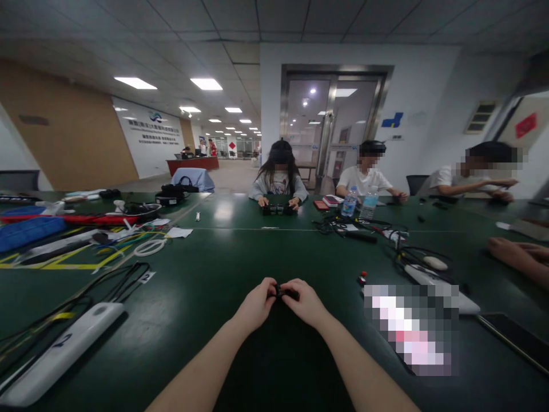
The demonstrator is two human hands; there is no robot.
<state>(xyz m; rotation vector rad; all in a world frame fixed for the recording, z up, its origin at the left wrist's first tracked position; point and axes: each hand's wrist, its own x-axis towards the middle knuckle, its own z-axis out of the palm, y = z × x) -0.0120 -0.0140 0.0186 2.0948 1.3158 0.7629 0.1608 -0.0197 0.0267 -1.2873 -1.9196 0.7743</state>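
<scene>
Both my hands meet over the dark green table (189, 320), close in front of me. My left hand (258, 301) has its fingers curled and pinched on one side of a small black object (279, 290). From the other side, my right hand (305, 300) grips the same black object between thumb and fingers. Much of the object is covered by my fingertips, and its kind cannot be made out. Just right of my hands lies a small black item with a red top (362, 277).
A white power strip (64, 349) with cables lies left; another white strip (446, 289) and a phone (518, 337) lie right. A pixelated item (407, 332) is near my right arm. Blue trays (32, 232), water bottles (350, 203) and cables stand farther off. Several people sit around.
</scene>
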